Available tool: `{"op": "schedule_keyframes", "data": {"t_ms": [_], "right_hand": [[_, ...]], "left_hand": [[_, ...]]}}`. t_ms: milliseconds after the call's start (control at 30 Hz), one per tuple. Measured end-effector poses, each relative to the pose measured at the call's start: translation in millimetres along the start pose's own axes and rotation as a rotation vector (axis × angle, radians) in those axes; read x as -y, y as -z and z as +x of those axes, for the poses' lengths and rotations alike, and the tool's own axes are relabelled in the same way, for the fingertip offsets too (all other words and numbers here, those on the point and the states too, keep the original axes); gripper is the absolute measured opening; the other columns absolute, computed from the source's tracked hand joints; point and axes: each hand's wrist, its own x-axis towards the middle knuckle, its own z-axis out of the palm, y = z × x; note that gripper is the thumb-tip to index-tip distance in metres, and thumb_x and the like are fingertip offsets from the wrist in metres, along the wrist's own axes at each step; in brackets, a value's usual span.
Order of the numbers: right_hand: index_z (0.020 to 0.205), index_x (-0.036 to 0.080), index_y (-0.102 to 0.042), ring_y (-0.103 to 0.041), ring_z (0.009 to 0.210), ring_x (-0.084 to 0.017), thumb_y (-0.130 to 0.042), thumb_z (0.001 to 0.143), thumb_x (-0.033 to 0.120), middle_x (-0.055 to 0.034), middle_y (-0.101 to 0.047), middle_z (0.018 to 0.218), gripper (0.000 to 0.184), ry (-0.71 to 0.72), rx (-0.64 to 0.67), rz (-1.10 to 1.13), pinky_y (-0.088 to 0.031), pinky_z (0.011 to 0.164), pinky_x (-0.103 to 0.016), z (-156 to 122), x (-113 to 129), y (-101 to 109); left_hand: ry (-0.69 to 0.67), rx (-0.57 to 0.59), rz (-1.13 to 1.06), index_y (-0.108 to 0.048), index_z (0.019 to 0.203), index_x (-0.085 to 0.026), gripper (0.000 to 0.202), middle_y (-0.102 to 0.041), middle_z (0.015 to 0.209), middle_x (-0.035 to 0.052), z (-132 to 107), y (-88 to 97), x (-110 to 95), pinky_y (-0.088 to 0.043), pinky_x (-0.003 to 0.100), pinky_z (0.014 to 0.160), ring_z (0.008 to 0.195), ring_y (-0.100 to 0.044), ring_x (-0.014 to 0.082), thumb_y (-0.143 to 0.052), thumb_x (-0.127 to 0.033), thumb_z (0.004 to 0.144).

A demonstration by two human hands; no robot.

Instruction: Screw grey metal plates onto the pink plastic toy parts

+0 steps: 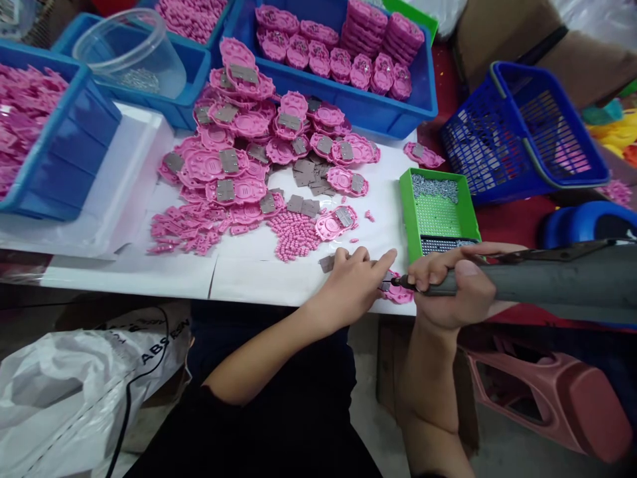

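Two hands fasten a pink plastic part at the table's near edge.
The left hand (355, 279) pins the pink part (398, 292); the right hand (450, 282) grips an electric screwdriver (522, 282). A slipping tip could jab the close fingers.

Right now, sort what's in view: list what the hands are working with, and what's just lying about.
In hand:
- right hand gripping the grey electric screwdriver
- left hand pressing the pink part under the tip
- green screw tray beside it

Lying about:
- blue basket
- clear plastic tub
- white plastic bag
- pink stool
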Motion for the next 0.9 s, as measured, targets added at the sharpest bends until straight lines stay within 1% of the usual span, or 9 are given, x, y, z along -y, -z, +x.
{"op": "schedule_keyframes", "data": {"t_ms": [167, 267, 333, 433, 500, 667, 767, 833, 900], "right_hand": [[0.088, 0.025, -0.057, -0.039, 0.032, -0.011, -0.062, 0.076, 0.021, 0.0092, -0.052, 0.049, 0.013, 0.07, 0.065, -0.007, -0.039, 0.035, -0.026, -3, 2, -3], [0.092, 0.027, -0.058, -0.037, 0.033, -0.011, -0.064, 0.078, 0.022, 0.0104, -0.05, 0.05, 0.016, 0.075, 0.026, -0.01, -0.037, 0.035, -0.026, -4, 3, -5], [0.08, 0.025, -0.057, -0.037, 0.034, -0.011, -0.065, 0.081, 0.028, 0.0091, -0.045, 0.047, 0.008, 0.021, 0.09, -0.014, -0.035, 0.036, -0.026, -3, 2, -3], [0.057, 0.022, -0.049, -0.038, 0.036, -0.009, -0.064, 0.085, 0.038, 0.0054, -0.038, 0.045, 0.035, -0.077, 0.247, -0.043, -0.035, 0.038, -0.026, 0, 0, 1], [0.053, 0.022, -0.047, -0.038, 0.036, -0.009, -0.065, 0.085, 0.042, 0.0047, -0.036, 0.044, 0.041, -0.104, 0.32, -0.036, -0.034, 0.038, -0.026, 2, 0, 3], [0.062, 0.021, -0.053, -0.038, 0.035, -0.008, -0.069, 0.084, 0.038, 0.0065, -0.039, 0.047, 0.032, -0.107, 0.463, 0.057, -0.034, 0.037, -0.024, 8, 0, 6], [0.062, 0.021, -0.051, -0.039, 0.035, -0.008, -0.067, 0.086, 0.037, 0.0061, -0.039, 0.048, 0.033, -0.098, 0.548, 0.062, -0.035, 0.038, -0.025, 10, -2, 8], [0.064, 0.021, -0.051, -0.039, 0.036, -0.009, -0.066, 0.087, 0.037, 0.0062, -0.039, 0.048, 0.031, -0.098, 0.548, 0.073, -0.034, 0.038, -0.025, 8, -3, 8], [0.075, 0.022, -0.055, -0.037, 0.035, -0.008, -0.069, 0.086, 0.034, 0.0079, -0.042, 0.049, 0.021, -0.06, 0.519, 0.108, -0.034, 0.037, -0.024, 6, -4, 7]], "left_hand": [[0.016, 0.031, -0.007, -0.04, 0.149, -0.018, 0.059, -0.07, 0.112, 0.0108, 0, 4.0, 0, -0.034, 0.04, 0.086, 0.114, -0.056, 0.0295, -0.07, -0.029, 0.098], [0.023, 0.064, -0.011, -0.043, 0.146, -0.019, 0.054, -0.07, 0.113, 0.0108, 0, 8.9, -1, -0.033, 0.04, 0.086, 0.115, -0.056, 0.0292, -0.069, -0.028, 0.099], [0.035, 0.092, -0.013, -0.044, 0.144, -0.019, 0.051, -0.07, 0.114, 0.0112, 1, 10.5, -2, -0.033, 0.04, 0.087, 0.116, -0.056, 0.0293, -0.068, -0.028, 0.099], [0.041, 0.089, -0.014, -0.045, 0.141, -0.02, 0.049, -0.07, 0.115, 0.0112, 3, 7.3, -2, -0.032, 0.04, 0.088, 0.117, -0.055, 0.0292, -0.069, -0.029, 0.099], [0.04, 0.058, -0.009, -0.046, 0.139, -0.02, 0.049, -0.07, 0.114, 0.0106, 4, 2.4, -1, -0.031, 0.039, 0.088, 0.117, -0.054, 0.0291, -0.071, -0.031, 0.098], [0.041, 0.023, 0.003, -0.047, 0.135, -0.02, 0.048, -0.069, 0.11, 0.0092, 4, -4.7, 0, -0.029, 0.038, 0.086, 0.114, -0.055, 0.0281, -0.074, -0.033, 0.097], [0.041, 0.019, 0.0, -0.048, 0.133, -0.02, 0.046, -0.069, 0.111, 0.0091, 3, -4.4, 0, -0.029, 0.038, 0.085, 0.113, -0.055, 0.0277, -0.073, -0.032, 0.097], [0.041, 0.011, -0.005, -0.048, 0.131, -0.02, 0.044, -0.069, 0.11, 0.0088, 3, -4.5, 1, -0.029, 0.038, 0.085, 0.112, -0.055, 0.0277, -0.073, -0.032, 0.097], [0.03, -0.002, -0.014, -0.05, 0.129, -0.02, 0.041, -0.069, 0.108, 0.008, 2, -5.1, 1, -0.028, 0.038, 0.083, 0.111, -0.055, 0.0274, -0.072, -0.031, 0.097]]}}
